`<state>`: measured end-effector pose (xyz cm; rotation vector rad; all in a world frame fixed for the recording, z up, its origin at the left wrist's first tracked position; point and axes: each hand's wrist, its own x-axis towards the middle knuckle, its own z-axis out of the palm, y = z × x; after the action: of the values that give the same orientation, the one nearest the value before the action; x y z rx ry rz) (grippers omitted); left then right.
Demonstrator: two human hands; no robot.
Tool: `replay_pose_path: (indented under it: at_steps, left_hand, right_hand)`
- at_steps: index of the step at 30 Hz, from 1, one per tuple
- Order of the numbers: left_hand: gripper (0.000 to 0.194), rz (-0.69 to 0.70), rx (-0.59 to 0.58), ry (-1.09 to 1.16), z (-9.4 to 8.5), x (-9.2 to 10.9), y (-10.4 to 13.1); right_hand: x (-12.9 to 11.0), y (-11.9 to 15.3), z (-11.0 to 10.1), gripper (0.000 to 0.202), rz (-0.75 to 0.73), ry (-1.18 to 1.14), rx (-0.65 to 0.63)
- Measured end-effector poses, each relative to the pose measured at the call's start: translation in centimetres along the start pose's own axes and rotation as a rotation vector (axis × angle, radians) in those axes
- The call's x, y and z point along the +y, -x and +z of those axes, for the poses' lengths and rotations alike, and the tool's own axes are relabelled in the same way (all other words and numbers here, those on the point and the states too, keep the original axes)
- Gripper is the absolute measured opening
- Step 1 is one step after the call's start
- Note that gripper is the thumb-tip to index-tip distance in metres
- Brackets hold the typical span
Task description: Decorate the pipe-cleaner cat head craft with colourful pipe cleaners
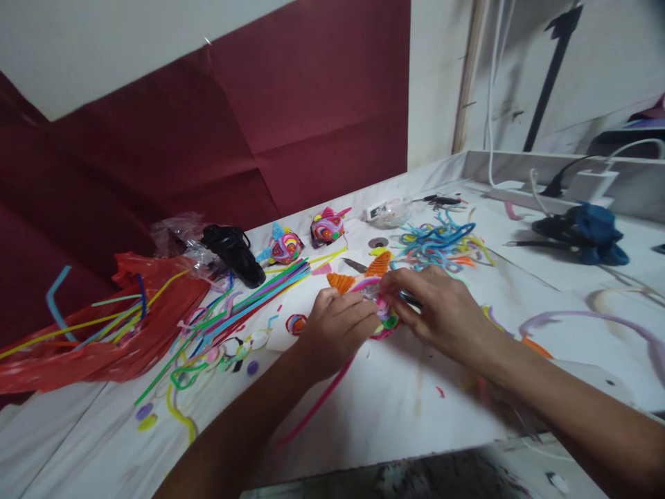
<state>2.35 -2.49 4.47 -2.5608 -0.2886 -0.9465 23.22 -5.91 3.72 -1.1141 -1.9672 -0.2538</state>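
At the middle of the table, a colourful pipe-cleaner piece (387,320) with two orange pointed ears (379,264) is between my hands. My left hand (337,329) is closed round its left side, and a pink pipe cleaner (316,409) trails below that hand. My right hand (441,305) has its fingers bent against the right side of the piece, with a small dark object (410,299) partly showing under them. Two finished-looking colourful pieces, one with blue (285,246) and one with pink (328,226), stand behind. A red-orange coil (296,324) lies left of my left hand.
A red plastic bag (119,346) with pipe cleaners is at the left, beside a bundle of straight pipe cleaners (249,298) and a black object (233,255). Blue pipe cleaners (433,239) lie behind my right hand. A power strip (524,194) and dark blue item (597,232) sit at the right.
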Motion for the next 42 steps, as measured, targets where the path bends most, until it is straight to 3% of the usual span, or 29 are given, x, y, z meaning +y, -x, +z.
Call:
replay_pose_path:
  at_steps: [9,15,42]
  left_hand:
    - [0.024,0.040,-0.014,-0.021,-0.5,-0.3,-0.5]
    - [0.023,0.041,-0.014,-0.008,-0.4,-0.5,-0.3]
    - [0.020,0.002,-0.039,0.080,-0.3,-1.3,-0.6]
  right_hand:
    - [0.6,1.1,-0.2,0.017,-0.165,-0.046,-0.020]
    - [0.9,1.3,0.3,0.023,-0.277,-0.042,0.056]
    - [0.6,1.5,0.6,0.019,-0.313,0.011,0.074]
